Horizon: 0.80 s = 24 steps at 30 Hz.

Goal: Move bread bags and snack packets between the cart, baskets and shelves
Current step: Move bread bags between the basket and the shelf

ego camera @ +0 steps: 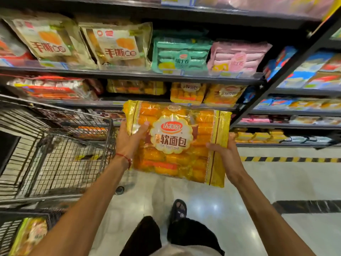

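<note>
Setting: shop aisle with dark metal shelves (129,73) full of packets, above a glossy pale floor (258,182).
Bread bag: large yellow-and-orange clear plastic bag of soft bread rolls (177,143), held in the air in front of the shelves, just right of the cart, printed face toward the camera.
Left hand (129,139): clamped on the bag's left edge, thumb across the front, fingers hidden behind; red string bracelet (125,157) on the wrist.
Right hand (227,154): gripping the bag's right edge, thumb on the front, fingertips wrapped round the back.
Cart: grey wire shopping cart (55,145) at the left.
Shelf behind: matching yellow bread bags (188,93) lie just above the held bag; mint-green packet (180,56) and pink packet (238,58) sit side by side one shelf higher.
</note>
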{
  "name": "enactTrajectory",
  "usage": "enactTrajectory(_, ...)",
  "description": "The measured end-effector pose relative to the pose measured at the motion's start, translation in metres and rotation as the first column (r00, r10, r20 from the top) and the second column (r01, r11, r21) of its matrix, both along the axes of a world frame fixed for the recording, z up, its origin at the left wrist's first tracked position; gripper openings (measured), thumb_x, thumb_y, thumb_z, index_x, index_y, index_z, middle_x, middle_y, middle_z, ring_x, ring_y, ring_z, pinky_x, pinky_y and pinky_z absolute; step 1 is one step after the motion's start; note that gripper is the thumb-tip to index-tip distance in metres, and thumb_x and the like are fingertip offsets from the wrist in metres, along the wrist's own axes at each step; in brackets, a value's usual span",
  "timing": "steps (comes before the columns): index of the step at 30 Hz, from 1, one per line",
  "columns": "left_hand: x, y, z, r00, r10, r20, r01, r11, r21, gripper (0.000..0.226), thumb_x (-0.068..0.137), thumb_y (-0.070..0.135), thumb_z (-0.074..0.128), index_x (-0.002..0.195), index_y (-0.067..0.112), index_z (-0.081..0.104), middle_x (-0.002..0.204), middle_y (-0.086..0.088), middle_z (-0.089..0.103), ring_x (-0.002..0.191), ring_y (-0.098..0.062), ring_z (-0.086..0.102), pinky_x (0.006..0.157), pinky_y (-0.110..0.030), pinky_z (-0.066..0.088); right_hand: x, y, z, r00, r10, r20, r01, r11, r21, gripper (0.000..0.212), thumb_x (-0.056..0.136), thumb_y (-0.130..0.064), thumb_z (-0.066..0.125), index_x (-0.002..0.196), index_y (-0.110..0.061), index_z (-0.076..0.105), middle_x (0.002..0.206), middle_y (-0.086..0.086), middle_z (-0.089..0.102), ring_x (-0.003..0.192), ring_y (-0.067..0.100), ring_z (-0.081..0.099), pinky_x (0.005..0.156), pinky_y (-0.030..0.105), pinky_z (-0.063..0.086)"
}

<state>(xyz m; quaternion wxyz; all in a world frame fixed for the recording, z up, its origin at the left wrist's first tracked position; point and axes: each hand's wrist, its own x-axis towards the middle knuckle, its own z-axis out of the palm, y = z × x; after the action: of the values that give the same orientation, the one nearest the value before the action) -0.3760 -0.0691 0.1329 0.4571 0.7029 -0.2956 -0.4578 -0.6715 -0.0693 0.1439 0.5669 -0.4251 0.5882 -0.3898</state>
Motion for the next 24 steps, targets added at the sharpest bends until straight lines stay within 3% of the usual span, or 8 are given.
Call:
enactTrajectory(2, -0.004, -0.005, -0.011, 0.999, 0.053, -0.007, -0.053, 0.999, -0.003, 0.063, 0.078, 0.054, 0.083, 0.130, 0.026, 0.061, 0.119, 0.006, 0.073, 0.111, -0.017, 0.068, 0.097, -0.045, 0.055, -0.005, -0.020, -0.010, 1.000, 0.027, 0.008, -0.027, 0.999, 0.028, 0.044, 0.097, -0.016, 0.070, 0.136, -0.033, 0.058, 0.113, -0.013, 0.077, 0.099, 0.007, 0.075, 0.071, 0.021, 0.058)
enactTrajectory(3, -0.006, -0.009, -0.017, 0.998, 0.067, -0.001, -0.067, 0.998, 0.004, 0.061, 0.078, 0.053, 0.083, 0.128, 0.025, 0.061, 0.117, 0.005, 0.073, 0.107, -0.016, 0.069, 0.094, -0.044, 0.057, -0.006, -0.029, -0.015, 0.999, 0.032, 0.010, -0.032, 0.998, 0.046, 0.041, 0.098, -0.021, 0.069, 0.136, -0.032, 0.060, 0.115, -0.013, 0.077, 0.101, 0.007, 0.074, 0.074, 0.023, 0.057)
enactTrajectory(7, -0.009, -0.030, -0.047, 0.994, 0.109, 0.013, -0.109, 0.994, 0.007, 0.049, 0.088, 0.036, 0.078, 0.130, 0.020, 0.058, 0.112, 0.010, 0.069, 0.096, 0.001, 0.064, 0.069, -0.012, 0.048, 0.000, -0.069, -0.044, 0.999, 0.024, 0.023, -0.026, 0.996, 0.091, 0.036, 0.100, -0.040, 0.062, 0.136, -0.034, 0.062, 0.122, -0.009, 0.076, 0.109, 0.011, 0.074, 0.087, 0.035, 0.057)
enactTrajectory(12, 0.001, -0.071, -0.112, 0.986, 0.166, -0.011, -0.166, 0.986, -0.020, 0.059, 0.082, 0.040, 0.080, 0.134, 0.022, 0.057, 0.117, 0.007, 0.071, 0.103, -0.008, 0.068, 0.079, -0.024, 0.053, 0.022, -0.124, -0.110, 1.000, -0.017, 0.015, 0.016, 0.997, 0.079, 0.028, 0.099, -0.053, 0.056, 0.125, -0.044, 0.063, 0.111, -0.021, 0.076, 0.101, 0.002, 0.074, 0.088, 0.034, 0.055)
enactTrajectory(14, 0.007, -0.090, -0.149, 0.983, 0.180, -0.018, -0.181, 0.983, -0.040, 0.067, 0.075, 0.050, 0.081, 0.133, 0.027, 0.059, 0.123, 0.005, 0.070, 0.109, -0.013, 0.068, 0.087, -0.033, 0.056, 0.034, -0.147, -0.147, 1.000, -0.019, 0.002, 0.019, 0.996, 0.083, 0.043, 0.092, -0.071, 0.058, 0.128, -0.048, 0.064, 0.124, -0.021, 0.072, 0.116, 0.005, 0.068, 0.101, 0.042, 0.051)
enactTrajectory(16, 0.014, -0.109, -0.189, 0.980, 0.197, -0.023, -0.198, 0.977, -0.081, 0.067, 0.074, 0.054, 0.079, 0.132, 0.028, 0.062, 0.123, 0.005, 0.071, 0.111, -0.015, 0.068, 0.094, -0.042, 0.056, 0.042, -0.168, -0.193, 1.000, -0.024, -0.003, 0.024, 0.997, 0.067, 0.075, 0.076, -0.091, 0.061, 0.139, -0.050, 0.059, 0.143, -0.013, 0.063, 0.135, 0.019, 0.058, 0.114, 0.057, 0.043)
enactTrajectory(21, 0.027, -0.151, -0.283, 0.974, 0.224, -0.038, -0.226, 0.939, -0.261, 0.058, 0.080, 0.053, 0.076, 0.129, 0.022, 0.068, 0.122, 0.002, 0.074, 0.116, -0.018, 0.068, 0.103, -0.050, 0.051, 0.053, -0.210, -0.306, 0.970, -0.140, 0.200, 0.148, 0.989, -0.026, 0.110, 0.057, -0.086, 0.080, 0.150, -0.033, 0.053, 0.156, -0.002, 0.053, 0.145, 0.028, 0.049, 0.118, 0.063, 0.036)
enactTrajectory(24, 0.035, -0.170, -0.332, 0.971, 0.238, -0.019, -0.230, 0.912, -0.340, 0.054, 0.081, 0.055, 0.077, 0.126, 0.029, 0.068, 0.121, 0.005, 0.074, 0.116, -0.015, 0.068, 0.103, -0.048, 0.052, 0.057, -0.228, -0.360, 0.959, -0.138, 0.248, 0.175, 0.976, -0.133, 0.121, 0.055, -0.087, 0.081, 0.155, -0.029, 0.047, 0.160, 0.003, 0.047, 0.146, 0.029, 0.047, 0.118, 0.063, 0.035)
